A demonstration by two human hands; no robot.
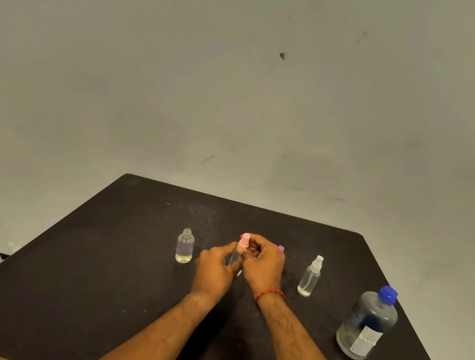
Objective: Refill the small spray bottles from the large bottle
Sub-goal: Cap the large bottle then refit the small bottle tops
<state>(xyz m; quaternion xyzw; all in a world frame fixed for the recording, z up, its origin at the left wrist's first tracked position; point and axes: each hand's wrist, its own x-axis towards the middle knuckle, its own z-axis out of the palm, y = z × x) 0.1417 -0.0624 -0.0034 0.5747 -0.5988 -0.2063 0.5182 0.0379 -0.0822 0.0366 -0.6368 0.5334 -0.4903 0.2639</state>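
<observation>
left hand [212, 271] grips the small clear bottle [235, 258], fingers curled; right hand [263, 267] pinches its pink cap [244, 240].

Both forearms come in from the bottom of the frame and angle toward each other, meeting just below center. Left hand [215, 271] sits a bit lower, fingers curled round the body of a small bottle [236, 257]. Right hand [262, 263] is up against it, fingertips pinching the pink cap [244, 240]. Red thread [270, 295] on the right wrist.
</observation>
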